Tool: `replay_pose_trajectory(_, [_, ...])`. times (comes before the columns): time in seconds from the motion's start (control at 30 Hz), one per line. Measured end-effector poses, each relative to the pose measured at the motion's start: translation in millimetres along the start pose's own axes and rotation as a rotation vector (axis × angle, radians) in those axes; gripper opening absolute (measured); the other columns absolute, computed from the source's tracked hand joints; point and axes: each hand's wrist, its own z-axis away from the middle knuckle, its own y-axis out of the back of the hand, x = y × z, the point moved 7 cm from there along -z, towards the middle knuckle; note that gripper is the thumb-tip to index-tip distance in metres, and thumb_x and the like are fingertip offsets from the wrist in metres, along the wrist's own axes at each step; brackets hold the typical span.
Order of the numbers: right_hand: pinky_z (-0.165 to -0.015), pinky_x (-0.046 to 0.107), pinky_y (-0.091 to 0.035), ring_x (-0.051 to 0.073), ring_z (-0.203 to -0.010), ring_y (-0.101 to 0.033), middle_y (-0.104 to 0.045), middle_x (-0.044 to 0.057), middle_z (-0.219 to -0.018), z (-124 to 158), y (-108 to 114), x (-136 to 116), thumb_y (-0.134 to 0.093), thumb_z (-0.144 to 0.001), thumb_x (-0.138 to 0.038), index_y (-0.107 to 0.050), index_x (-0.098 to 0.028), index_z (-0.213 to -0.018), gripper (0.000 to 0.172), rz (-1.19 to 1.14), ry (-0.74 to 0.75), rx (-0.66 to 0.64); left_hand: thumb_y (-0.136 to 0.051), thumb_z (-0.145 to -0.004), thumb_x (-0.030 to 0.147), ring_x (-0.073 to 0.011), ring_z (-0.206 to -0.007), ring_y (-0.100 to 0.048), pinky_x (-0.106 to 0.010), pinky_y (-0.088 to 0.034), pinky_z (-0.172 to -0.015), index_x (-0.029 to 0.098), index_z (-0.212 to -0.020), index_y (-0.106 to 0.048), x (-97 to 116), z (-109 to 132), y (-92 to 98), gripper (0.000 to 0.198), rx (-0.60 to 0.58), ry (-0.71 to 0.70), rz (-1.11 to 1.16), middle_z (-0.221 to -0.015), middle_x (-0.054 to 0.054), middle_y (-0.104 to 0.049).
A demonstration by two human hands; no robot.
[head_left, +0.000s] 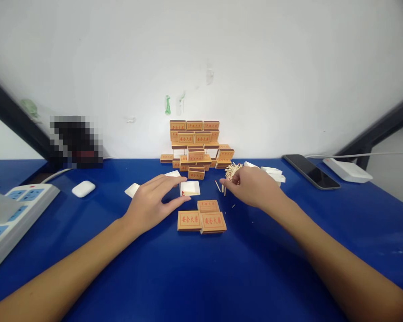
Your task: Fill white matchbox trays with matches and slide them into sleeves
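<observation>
My left hand has its thumb and index finger at the near and far edges of a white matchbox tray, which has a few matches lying in it. My right hand pinches a few matches that point down from its fingertips. Right behind those fingers is a heap of matches, partly hidden by the hand. Three closed orange matchboxes lie together on the blue table, nearer to me than the tray.
Stacked matchboxes stand against the wall. More white trays lie behind my right hand, and others beside my left. A phone and white box sit right; a white earbud case and power strip left.
</observation>
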Motion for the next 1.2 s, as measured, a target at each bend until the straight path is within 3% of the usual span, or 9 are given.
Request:
replay_pose_trajectory(0.3, [-0.064, 0.037, -0.043, 0.03, -0.081, -0.07, -0.076, 0.014, -0.085, 4, -15, -22, -0.063, -0.095, -0.043, -0.071, -0.02, -0.077, 0.031, 0.078, 0.089, 0.083, -0.078, -0.094, 0.035, -0.0222, -0.099, -0.077, -0.037, -0.063, -0.089, 0.02, -0.127, -0.069, 2, -1, 1.9, 0.037, 0.012, -0.014, -0.018, -0.113, -0.008, -0.079])
replay_pose_trajectory(0.5, [-0.062, 0.035, -0.039, 0.025, -0.075, -0.067, -0.075, 0.012, -0.083, -1, -20, -18, -0.061, -0.098, -0.036, -0.071, -0.019, -0.079, 0.027, 0.006, 0.138, 0.028, -0.078, -0.094, 0.033, -0.0223, -0.1, -0.077, -0.038, -0.063, -0.094, 0.019, -0.128, -0.069, 3, -1, 2.8, 0.038, 0.015, -0.021, -0.021, -0.113, -0.008, -0.079])
replay_pose_trajectory(0.7, [-0.061, 0.032, -0.037, 0.018, -0.068, -0.059, -0.071, 0.004, -0.079, 0, -19, -13, -0.064, -0.095, -0.026, -0.069, -0.02, -0.086, 0.013, -0.133, 0.216, -0.112, -0.078, -0.094, 0.034, -0.0216, -0.099, -0.077, -0.037, -0.063, -0.093, 0.018, -0.127, -0.069, 2, 0, 1.7, 0.038, 0.021, -0.023, -0.021, -0.112, -0.008, -0.079])
replay_pose_trajectory(1.2, [-0.065, 0.033, -0.039, 0.019, -0.072, -0.06, -0.07, 0.005, -0.082, 9, -20, -17, -0.053, -0.102, -0.026, -0.064, -0.02, -0.086, 0.02, -0.164, 0.316, -0.247, -0.078, -0.094, 0.036, -0.0219, -0.1, -0.076, -0.037, -0.064, -0.093, 0.017, -0.128, -0.068, -3, 2, -2.3, 0.04, -0.003, 0.007, 0.014, -0.109, -0.009, -0.079])
